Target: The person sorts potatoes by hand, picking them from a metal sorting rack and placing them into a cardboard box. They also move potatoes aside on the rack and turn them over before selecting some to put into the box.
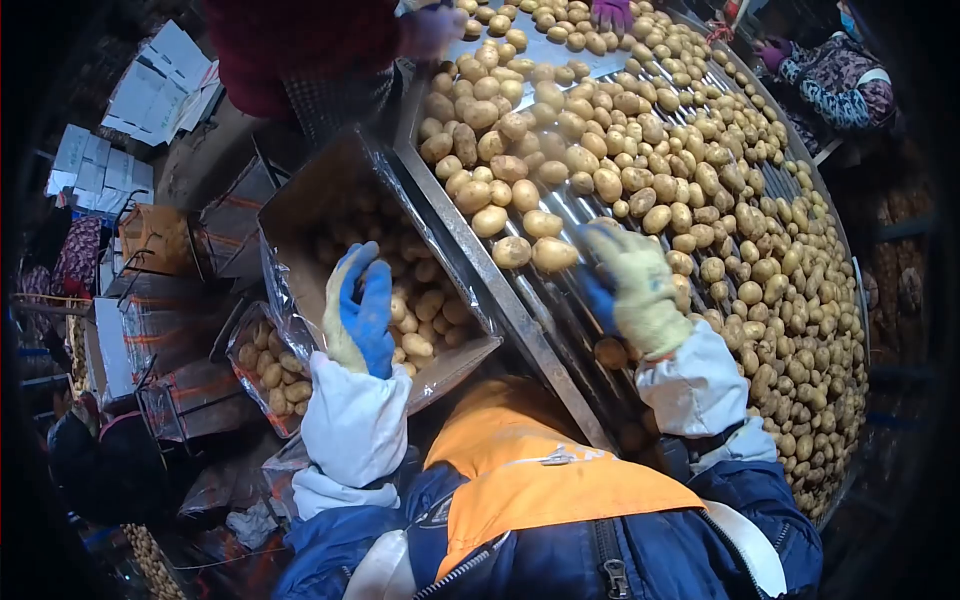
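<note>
My left hand (pixel 362 310), in a yellow and blue glove, is over a plastic-lined cardboard box (pixel 290 225) that holds potatoes (pixel 425 318). Its fingers are apart and slightly bent, with nothing visible in them. My right hand (pixel 628 283), gloved the same way and a little blurred, reaches over the metal rollers (pixel 540 310) of a sorting table. Its fingers stretch forward, apart from the thumb, and I see no potato in its grasp. Close by on the rollers lie two potatoes (pixel 553 254), and a darker potato (pixel 610 352) sits below the palm.
Many potatoes (pixel 790 340) cover the table's right side. A metal rim (pixel 480 255) runs between table and box. A smaller lined box of potatoes (pixel 270 365) stands at left. A person in a dark red sleeve (pixel 290 45) works beside me; another person (pixel 845 85) is across the table.
</note>
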`<control>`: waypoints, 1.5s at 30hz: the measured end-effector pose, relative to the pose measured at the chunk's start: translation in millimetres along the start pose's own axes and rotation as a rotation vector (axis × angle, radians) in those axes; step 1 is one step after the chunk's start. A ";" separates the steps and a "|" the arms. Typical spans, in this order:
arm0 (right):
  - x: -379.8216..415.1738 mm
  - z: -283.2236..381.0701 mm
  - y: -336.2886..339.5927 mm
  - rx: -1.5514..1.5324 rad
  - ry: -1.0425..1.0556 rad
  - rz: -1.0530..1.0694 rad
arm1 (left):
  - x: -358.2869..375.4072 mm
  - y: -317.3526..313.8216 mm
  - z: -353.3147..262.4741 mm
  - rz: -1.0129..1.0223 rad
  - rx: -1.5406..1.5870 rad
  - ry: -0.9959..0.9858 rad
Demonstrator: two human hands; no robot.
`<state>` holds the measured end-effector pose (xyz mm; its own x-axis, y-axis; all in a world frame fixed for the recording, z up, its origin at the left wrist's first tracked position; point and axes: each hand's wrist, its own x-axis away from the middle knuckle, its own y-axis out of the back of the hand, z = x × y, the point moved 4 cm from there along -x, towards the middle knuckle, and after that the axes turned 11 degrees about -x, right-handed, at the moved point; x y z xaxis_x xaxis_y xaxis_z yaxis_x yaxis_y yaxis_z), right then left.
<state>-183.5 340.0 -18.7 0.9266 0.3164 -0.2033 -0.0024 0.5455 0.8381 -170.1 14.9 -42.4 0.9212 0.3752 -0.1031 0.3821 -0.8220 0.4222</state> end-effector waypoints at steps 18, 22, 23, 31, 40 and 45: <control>-84.4 15.5 -33.4 -0.798 -0.428 0.079 | 94.8 -95.1 -25.1 1.204 0.476 0.740; -133.9 -18.2 -48.7 -0.177 -0.083 0.189 | 81.6 -100.4 -28.4 0.915 0.471 0.625; -129.6 -19.4 -78.1 0.001 0.101 0.095 | 72.8 -98.8 -35.1 0.776 0.462 0.490; -13.9 -25.4 -9.6 0.002 0.072 0.277 | 13.6 -109.6 -44.5 0.445 -0.673 -0.583; 35.9 -73.5 3.4 0.362 -0.286 0.220 | -14.9 -155.9 -48.5 0.721 -1.053 -0.525; -27.0 -53.1 -47.8 0.150 -0.154 0.151 | -35.0 -168.4 -38.6 0.564 -1.102 -0.598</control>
<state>-228.4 346.6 -80.1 0.9663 0.2575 -0.0004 -0.0998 0.3761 0.9212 -269.5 156.7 -75.1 0.9290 -0.3636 0.0690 -0.0477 0.0674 0.9966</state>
